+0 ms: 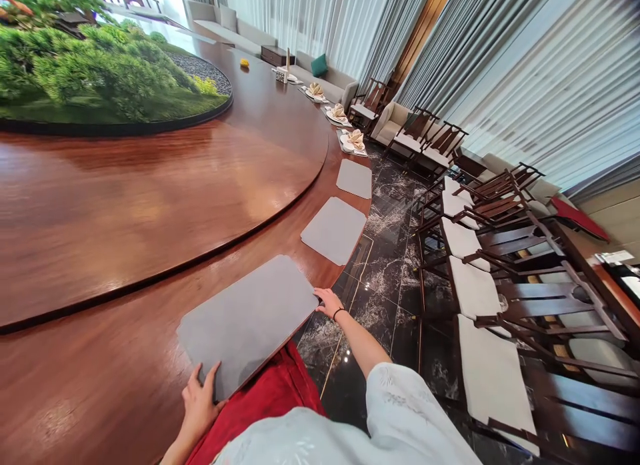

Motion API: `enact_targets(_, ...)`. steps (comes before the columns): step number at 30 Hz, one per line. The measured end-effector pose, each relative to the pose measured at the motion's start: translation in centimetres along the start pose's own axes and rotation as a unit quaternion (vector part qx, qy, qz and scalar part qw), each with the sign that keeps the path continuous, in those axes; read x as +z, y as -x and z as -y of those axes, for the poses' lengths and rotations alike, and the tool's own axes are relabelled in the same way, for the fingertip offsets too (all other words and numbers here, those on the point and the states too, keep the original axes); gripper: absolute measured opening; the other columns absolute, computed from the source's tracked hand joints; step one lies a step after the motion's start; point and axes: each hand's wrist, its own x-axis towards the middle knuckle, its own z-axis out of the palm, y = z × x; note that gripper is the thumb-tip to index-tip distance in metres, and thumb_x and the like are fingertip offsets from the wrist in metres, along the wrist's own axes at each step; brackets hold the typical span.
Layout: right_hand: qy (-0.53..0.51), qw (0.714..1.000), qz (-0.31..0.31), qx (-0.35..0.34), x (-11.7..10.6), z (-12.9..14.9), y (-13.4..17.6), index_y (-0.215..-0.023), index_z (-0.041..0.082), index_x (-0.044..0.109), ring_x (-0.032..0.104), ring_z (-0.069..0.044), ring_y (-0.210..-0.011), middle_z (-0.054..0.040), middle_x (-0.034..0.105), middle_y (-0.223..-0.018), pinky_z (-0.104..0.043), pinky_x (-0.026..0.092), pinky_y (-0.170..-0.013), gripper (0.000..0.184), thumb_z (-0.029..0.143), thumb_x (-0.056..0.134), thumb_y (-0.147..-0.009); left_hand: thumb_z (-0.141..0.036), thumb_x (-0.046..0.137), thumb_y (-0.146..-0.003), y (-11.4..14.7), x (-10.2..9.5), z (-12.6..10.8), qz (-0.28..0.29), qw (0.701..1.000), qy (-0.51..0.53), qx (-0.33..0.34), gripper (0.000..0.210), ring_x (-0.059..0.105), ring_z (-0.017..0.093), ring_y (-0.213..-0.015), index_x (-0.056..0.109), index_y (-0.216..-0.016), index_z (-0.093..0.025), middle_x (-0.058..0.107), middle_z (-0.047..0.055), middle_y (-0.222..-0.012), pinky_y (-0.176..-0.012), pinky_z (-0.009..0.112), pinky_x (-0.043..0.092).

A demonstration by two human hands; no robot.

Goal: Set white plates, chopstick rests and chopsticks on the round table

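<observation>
A grey placemat (253, 318) with notched corners lies on the outer ring of a round wooden table, right in front of me. My left hand (200, 397) rests at its near left corner, thumb and fingers spread apart. At the right end, my right hand (329, 303), wearing a dark wristband, touches the corner with fingertips and thumb apart. Neither hand is closed around anything. Two more grey placemats, a nearer one (334, 230) and a farther one (355, 178), lie along the rim to the right.
Beyond them stand place settings with folded napkins (355, 140). A raised wooden turntable (200, 198) carries a miniature garden (120, 72). To my right, dark wooden chairs with pale cushions (493, 368) line up on the black marbled floor (385, 258). Sofas (325, 85) stand by the curtains.
</observation>
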Motion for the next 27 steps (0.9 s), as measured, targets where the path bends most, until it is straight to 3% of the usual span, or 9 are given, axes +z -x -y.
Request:
enact_targets(12, 0.019, 1.000, -0.008, 0.014, -1.0, 0.2, -0.2, -0.131, 0.027, 0.051, 0.042, -0.021, -0.128, -0.0017, 0.048, -0.144, -0.041, 0.039, -0.105, 0.063, 0.016, 0.067, -0.072, -0.017, 0.069, -0.060, -0.1, 0.2, -0.7, 0.010, 0.995, 0.095, -0.024, 0.083, 0.034, 0.036, -0.126, 0.043, -0.139, -0.021, 0.010, 0.016, -0.150, -0.103, 0.045, 0.031)
enact_targets(17, 0.050, 0.999, -0.007, 0.002, -0.7, -1.1, -1.3, -0.128, 0.024, 0.055, 0.047, -0.020, -0.127, -0.0034, 0.052, -0.139, -0.036, 0.036, -0.110, 0.060, 0.015, 0.061, -0.068, -0.015, 0.070, -0.054, -0.7, -1.3, -1.8, 0.058, 0.986, 0.136, -0.077, 0.095, 0.029, 0.037, -0.132, 0.040, -0.143, -0.026, 0.012, 0.015, -0.154, -0.104, 0.045, 0.029)
enact_targets(21, 0.052, 0.998, 0.002, -0.033, -0.6, -3.8, -3.5, -0.122, 0.024, 0.060, 0.055, -0.024, -0.121, -0.0062, 0.057, -0.134, -0.039, 0.041, -0.106, 0.054, 0.022, 0.056, -0.067, -0.023, 0.079, -0.049, -1.6, -1.6, -1.9, 0.149, 0.971, 0.159, -0.099, 0.107, 0.021, 0.041, -0.137, 0.034, -0.146, -0.030, 0.007, 0.015, -0.157, -0.108, 0.050, 0.024)
enact_targets(24, 0.054, 0.997, -0.004, -0.058, -0.8, -5.0, -4.3, -0.117, 0.027, 0.062, 0.059, -0.028, -0.116, -0.0060, 0.060, -0.130, -0.040, 0.048, -0.100, 0.051, 0.029, 0.055, -0.067, -0.033, 0.085, -0.043, -2.7, -2.6, 0.0, 0.215, 0.955, 0.197, -0.064, 0.115, 0.018, 0.042, -0.138, 0.033, -0.146, -0.031, 0.004, 0.016, -0.157, -0.110, 0.054, 0.021)
enact_targets(26, 0.064, 0.996, -0.020, -0.061, -0.9, -4.8, -3.9, -0.114, 0.031, 0.063, 0.063, -0.029, -0.109, -0.0044, 0.062, -0.127, -0.041, 0.053, -0.091, 0.052, 0.029, 0.052, -0.064, -0.042, 0.084, -0.048, -4.5, -5.3, 3.3, 0.179, 0.955, 0.238, -0.005, 0.106, 0.024, 0.039, -0.136, 0.038, -0.143, -0.027, 0.009, 0.016, -0.154, -0.111, 0.051, 0.024)
enact_targets(27, 0.072, 0.995, -0.034, -0.058, -1.0, -4.4, -3.5, -0.114, 0.035, 0.062, 0.064, -0.030, -0.106, -0.0030, 0.062, -0.127, -0.042, 0.055, -0.085, 0.055, 0.028, 0.051, -0.061, -0.046, 0.081, -0.055, -6.0, -7.5, 5.8, 0.124, 0.960, 0.252, 0.016, 0.095, 0.030, 0.035, -0.133, 0.043, -0.139, -0.025, 0.016, 0.016, -0.151, -0.110, 0.047, 0.028)
